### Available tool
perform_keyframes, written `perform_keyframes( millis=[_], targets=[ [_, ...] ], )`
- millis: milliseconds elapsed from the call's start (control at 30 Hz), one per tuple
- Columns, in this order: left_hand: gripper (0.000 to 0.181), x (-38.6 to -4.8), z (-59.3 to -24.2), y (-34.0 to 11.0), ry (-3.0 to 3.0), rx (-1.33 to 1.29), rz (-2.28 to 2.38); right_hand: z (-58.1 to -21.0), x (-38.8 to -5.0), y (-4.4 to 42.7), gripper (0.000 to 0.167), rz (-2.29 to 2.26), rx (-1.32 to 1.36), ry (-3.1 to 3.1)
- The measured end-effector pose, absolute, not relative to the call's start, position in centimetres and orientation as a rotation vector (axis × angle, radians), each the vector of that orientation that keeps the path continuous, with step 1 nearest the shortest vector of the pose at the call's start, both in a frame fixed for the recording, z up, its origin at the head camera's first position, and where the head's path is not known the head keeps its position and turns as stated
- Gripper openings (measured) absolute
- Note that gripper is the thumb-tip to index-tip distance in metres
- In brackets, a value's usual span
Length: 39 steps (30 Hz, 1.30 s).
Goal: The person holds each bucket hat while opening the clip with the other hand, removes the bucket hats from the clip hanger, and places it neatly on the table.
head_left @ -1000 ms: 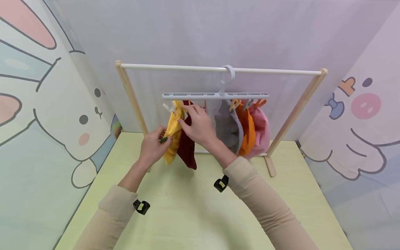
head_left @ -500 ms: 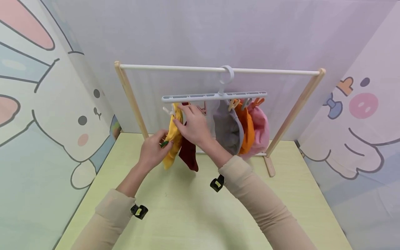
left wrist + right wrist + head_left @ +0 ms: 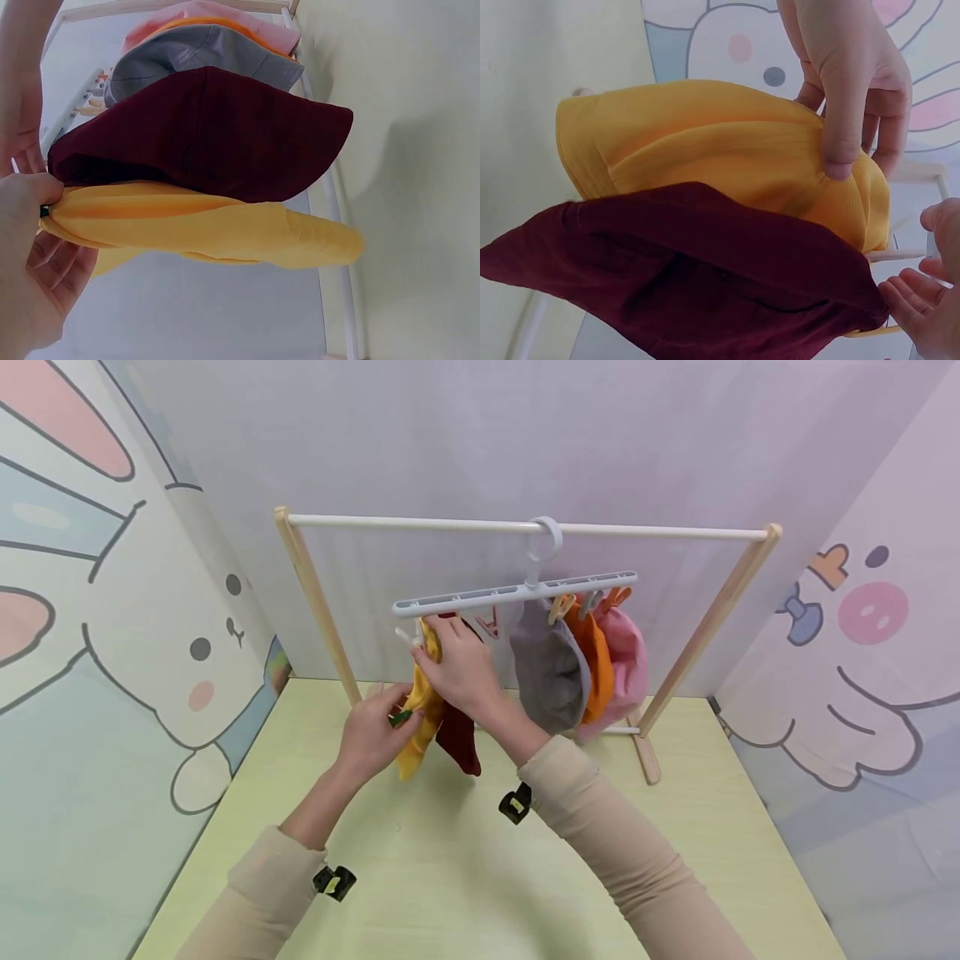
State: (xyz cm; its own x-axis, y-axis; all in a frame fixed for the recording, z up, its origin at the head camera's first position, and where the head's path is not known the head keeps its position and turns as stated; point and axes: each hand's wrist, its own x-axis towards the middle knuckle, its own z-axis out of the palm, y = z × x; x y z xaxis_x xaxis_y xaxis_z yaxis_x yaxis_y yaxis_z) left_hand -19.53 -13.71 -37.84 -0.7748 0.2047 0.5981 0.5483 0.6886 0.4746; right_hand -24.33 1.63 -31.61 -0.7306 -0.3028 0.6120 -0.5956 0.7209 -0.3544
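A yellow bucket hat (image 3: 425,693) hangs near the left end of a pale grey clip hanger (image 3: 480,597). My left hand (image 3: 371,732) pinches its side, thumb on the cloth; a small green patch shows under the thumb. My right hand (image 3: 463,668) is at the hat's top, beside a white clip (image 3: 406,636). In the right wrist view, the right hand's fingers (image 3: 909,298) touch the end of a dark red bucket hat (image 3: 705,262), apart from the thumb. That dark red hat hangs just behind the yellow one. The right palm is hidden in the head view.
Grey (image 3: 551,672), orange (image 3: 597,681) and pink (image 3: 628,672) hats hang on the hanger's right half. A pinkish clip (image 3: 489,625) is near the middle. The hanger hooks over the white bar (image 3: 427,524) of a wooden-legged rack on a pale yellow table (image 3: 420,877).
The hanger has turned, its left end coming lower and nearer, its right end swinging back. Both hands and the yellow and dark red hats have shifted slightly down with it.
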Motion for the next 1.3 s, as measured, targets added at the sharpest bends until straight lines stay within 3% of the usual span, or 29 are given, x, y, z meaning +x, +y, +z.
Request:
perform_keyframes(
  millis=[667,1300],
  targets=[
    [0.018,-18.6,-38.4,-12.9,-2.303,-0.696,-0.893,-32.1,-23.5,0.7,0.035,0.690,0.563,-2.387],
    [0.012,-18.3,-38.5,-12.7,-2.281,-0.731,-0.869,-31.9,-23.3,0.2,0.035,0.552,0.487,-2.414]
  ],
)
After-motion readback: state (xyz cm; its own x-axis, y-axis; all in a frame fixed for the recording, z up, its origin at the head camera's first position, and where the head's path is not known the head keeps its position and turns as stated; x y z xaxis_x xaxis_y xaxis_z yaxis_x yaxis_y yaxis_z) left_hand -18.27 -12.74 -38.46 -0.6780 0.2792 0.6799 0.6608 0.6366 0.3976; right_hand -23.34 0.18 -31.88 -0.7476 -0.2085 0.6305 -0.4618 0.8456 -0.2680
